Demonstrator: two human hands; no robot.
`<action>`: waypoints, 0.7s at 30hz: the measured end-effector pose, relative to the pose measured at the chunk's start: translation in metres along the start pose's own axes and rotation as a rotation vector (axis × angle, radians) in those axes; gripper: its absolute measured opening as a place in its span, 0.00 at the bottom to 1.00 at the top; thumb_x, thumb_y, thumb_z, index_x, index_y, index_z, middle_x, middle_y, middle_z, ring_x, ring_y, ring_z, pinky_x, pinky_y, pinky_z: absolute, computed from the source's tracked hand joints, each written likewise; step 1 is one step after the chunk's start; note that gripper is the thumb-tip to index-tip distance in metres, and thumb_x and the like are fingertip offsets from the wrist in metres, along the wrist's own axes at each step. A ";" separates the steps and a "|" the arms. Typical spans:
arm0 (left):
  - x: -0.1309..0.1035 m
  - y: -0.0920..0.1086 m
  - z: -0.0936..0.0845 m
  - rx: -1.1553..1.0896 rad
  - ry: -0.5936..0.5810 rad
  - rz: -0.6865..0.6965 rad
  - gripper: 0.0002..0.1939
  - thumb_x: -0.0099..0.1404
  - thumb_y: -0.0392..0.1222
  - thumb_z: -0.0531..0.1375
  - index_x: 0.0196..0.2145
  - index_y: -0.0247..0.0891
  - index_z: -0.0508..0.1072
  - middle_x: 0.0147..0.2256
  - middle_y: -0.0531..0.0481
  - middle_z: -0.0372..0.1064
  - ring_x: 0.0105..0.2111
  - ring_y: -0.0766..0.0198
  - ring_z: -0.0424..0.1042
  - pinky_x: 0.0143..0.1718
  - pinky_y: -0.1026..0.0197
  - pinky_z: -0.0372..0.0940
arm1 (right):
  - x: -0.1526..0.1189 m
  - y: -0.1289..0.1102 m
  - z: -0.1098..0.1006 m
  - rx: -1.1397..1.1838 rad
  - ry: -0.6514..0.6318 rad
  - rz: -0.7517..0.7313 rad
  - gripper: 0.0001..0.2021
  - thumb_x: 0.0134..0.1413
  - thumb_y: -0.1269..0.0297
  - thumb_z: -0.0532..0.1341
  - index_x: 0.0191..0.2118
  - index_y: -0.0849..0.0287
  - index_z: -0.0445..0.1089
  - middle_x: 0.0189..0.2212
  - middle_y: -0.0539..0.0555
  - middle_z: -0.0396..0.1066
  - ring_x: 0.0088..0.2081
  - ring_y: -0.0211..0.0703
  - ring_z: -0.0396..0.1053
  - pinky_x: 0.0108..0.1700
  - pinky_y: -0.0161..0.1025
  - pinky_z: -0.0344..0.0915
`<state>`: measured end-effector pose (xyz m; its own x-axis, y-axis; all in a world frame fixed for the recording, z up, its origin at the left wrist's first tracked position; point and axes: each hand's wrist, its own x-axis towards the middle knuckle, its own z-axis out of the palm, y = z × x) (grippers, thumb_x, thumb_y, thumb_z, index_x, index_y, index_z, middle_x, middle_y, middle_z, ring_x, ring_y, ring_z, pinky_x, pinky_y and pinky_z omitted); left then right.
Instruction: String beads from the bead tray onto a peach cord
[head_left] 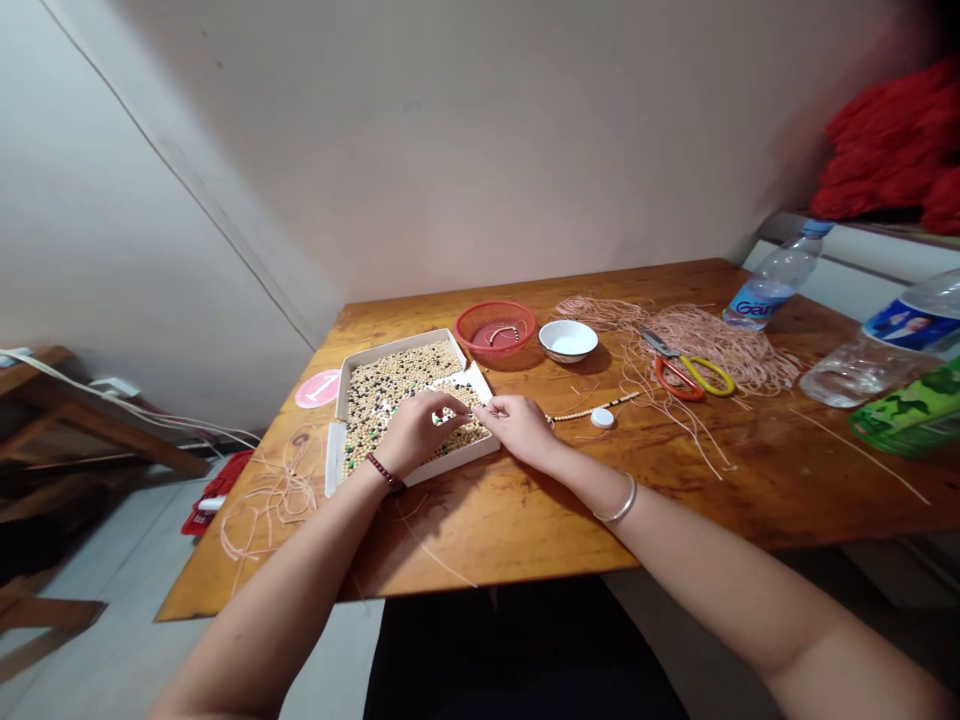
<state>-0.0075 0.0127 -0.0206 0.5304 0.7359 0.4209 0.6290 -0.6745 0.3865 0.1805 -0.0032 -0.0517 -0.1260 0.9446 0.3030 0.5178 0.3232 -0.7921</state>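
Observation:
A shallow white cardboard box point(336, 455) full of small cream, black and green beads point(405, 375) lies on the wooden table. Over its near right part, my left hand point(420, 430) has thumb and forefinger closed in a pinch; what sits between them is too small to make out. Close against those fingertips, my right hand point(521, 428) pinches too, above the box's right edge. A string of cream and dark beads point(596, 408) runs out to the right from beside my right hand; its held end is hidden by the fingers.
Behind the box stand a red plastic basket point(495, 330) and a white bowl point(568, 342). Scissors point(686, 370) lie on a heap of pink cord point(720, 340). A white cap point(602, 418) and plastic bottles point(776, 275) are to the right. Loose cord point(277, 490) lies left.

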 end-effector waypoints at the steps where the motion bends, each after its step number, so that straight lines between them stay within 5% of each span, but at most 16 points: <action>1: 0.000 0.000 0.000 0.005 -0.005 0.004 0.05 0.61 0.43 0.62 0.33 0.40 0.75 0.32 0.53 0.74 0.31 0.66 0.71 0.34 0.64 0.63 | 0.000 0.000 0.000 -0.004 0.000 0.001 0.19 0.53 0.52 0.55 0.19 0.60 0.61 0.16 0.46 0.57 0.22 0.33 0.53 0.25 0.32 0.46; 12: 0.000 0.002 -0.001 0.069 -0.013 0.020 0.05 0.61 0.43 0.61 0.32 0.40 0.74 0.31 0.53 0.74 0.32 0.64 0.70 0.35 0.62 0.62 | -0.002 -0.002 -0.001 -0.064 0.010 0.023 0.17 0.52 0.53 0.57 0.22 0.59 0.68 0.18 0.50 0.66 0.23 0.36 0.61 0.26 0.31 0.50; 21: -0.002 0.005 -0.003 0.090 0.003 0.048 0.05 0.61 0.42 0.61 0.32 0.40 0.74 0.30 0.52 0.73 0.31 0.64 0.69 0.34 0.62 0.62 | 0.001 0.008 0.009 0.154 -0.014 0.060 0.14 0.47 0.53 0.62 0.34 0.57 0.78 0.26 0.54 0.75 0.29 0.43 0.69 0.30 0.34 0.62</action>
<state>-0.0069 0.0076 -0.0172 0.5591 0.7029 0.4398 0.6520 -0.7004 0.2905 0.1765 0.0006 -0.0626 -0.1110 0.9627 0.2466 0.3886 0.2704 -0.8808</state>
